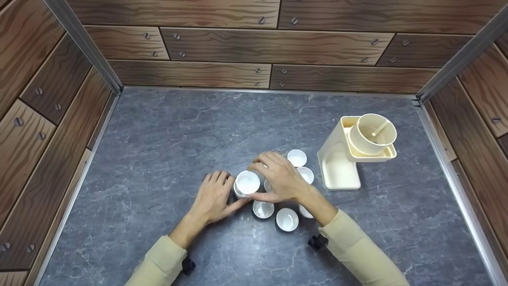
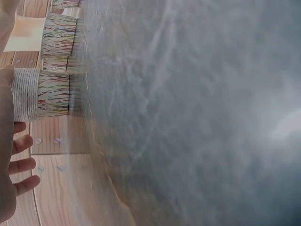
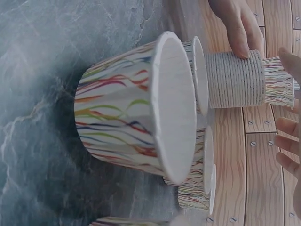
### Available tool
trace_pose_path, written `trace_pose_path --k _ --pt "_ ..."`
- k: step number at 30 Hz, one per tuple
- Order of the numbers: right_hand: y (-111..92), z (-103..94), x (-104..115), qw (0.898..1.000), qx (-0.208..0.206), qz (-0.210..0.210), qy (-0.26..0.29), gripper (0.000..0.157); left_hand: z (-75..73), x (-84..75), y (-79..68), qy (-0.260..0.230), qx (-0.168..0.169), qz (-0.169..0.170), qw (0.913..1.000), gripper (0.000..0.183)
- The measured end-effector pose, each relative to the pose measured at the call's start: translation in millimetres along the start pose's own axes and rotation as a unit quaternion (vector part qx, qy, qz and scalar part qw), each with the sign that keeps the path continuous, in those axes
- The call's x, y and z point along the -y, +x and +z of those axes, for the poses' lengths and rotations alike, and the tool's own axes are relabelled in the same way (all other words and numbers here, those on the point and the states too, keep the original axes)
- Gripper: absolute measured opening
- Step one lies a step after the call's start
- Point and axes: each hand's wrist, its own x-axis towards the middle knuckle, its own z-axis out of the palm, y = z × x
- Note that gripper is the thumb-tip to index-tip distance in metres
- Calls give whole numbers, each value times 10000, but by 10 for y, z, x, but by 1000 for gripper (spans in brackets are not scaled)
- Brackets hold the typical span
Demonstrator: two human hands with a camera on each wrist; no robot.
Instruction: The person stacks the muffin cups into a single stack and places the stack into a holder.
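Note:
A tall stack of nested paper cups (image 3: 235, 80) stands upright, rims up, between the hands. My left hand (image 1: 214, 198) holds the stack from the left, thumb on the near side and fingers reaching forward along the far side. My right hand (image 1: 278, 178) pinches the topmost paper cup (image 1: 248, 182) by its sides, thumb near and fingers far. That cup sits raised above the stack's rims, its streaked wall (image 3: 278, 82) showing. Under and around the right hand stand several single paper cups, white inside with coloured streaks outside, one nearest the front (image 1: 287, 219). The right forearm partly covers another (image 1: 305, 211).
To the right stands a cream-coloured upright unit (image 1: 337, 171) with an overhanging top. A round cream container (image 1: 373, 135) sits on it, with a small stick-like piece inside. Wood-patterned walls (image 1: 222, 47) enclose the grey marbled table (image 1: 178, 131) at the back and sides.

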Motion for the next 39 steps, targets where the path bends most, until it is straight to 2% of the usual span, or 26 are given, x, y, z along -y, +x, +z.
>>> trace_pose_path --k 19,39 --pt "-26 136 6 9993 373 37 -8 68 -8 -12 -3 -8 180 -56 9998 70" --pt "-33 177 16 9983 575 105 -64 66 11 3 -26 10 127 -21 9999 65"
